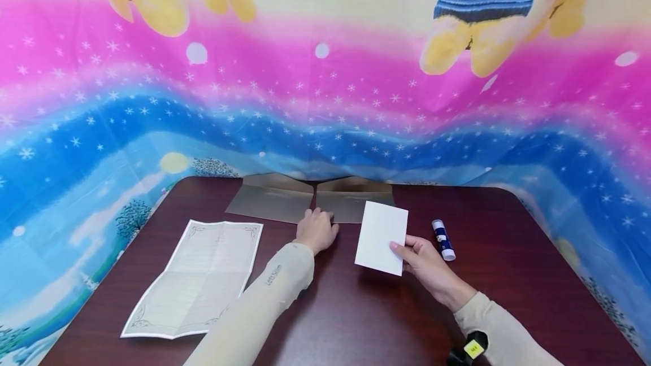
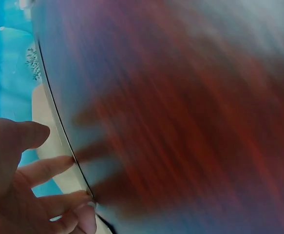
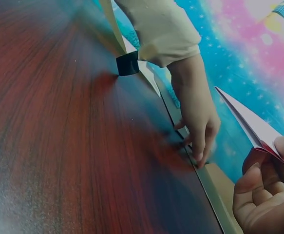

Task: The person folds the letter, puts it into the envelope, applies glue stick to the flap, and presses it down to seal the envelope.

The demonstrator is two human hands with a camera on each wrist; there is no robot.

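My right hand (image 1: 429, 270) pinches a folded white paper (image 1: 380, 233) between thumb and fingers, held up over the table. In the right wrist view the folded paper (image 3: 251, 122) shows its layered edges and some red inside. Two brown envelopes (image 1: 269, 203) lie side by side at the back with their flaps raised. My left hand (image 1: 316, 230) reaches to the front edge where the envelopes meet. Seen from the left wrist, its fingers (image 2: 49, 170) stretch out with the tips right at an envelope edge, and the thumb stands apart.
A creased sheet with an ornate border (image 1: 203, 281) lies on the left of the dark wooden table (image 1: 325, 326), beside my left forearm. A blue and white glue stick (image 1: 444, 240) lies to the right of my right hand. A printed curtain (image 1: 325, 100) hangs behind the table.
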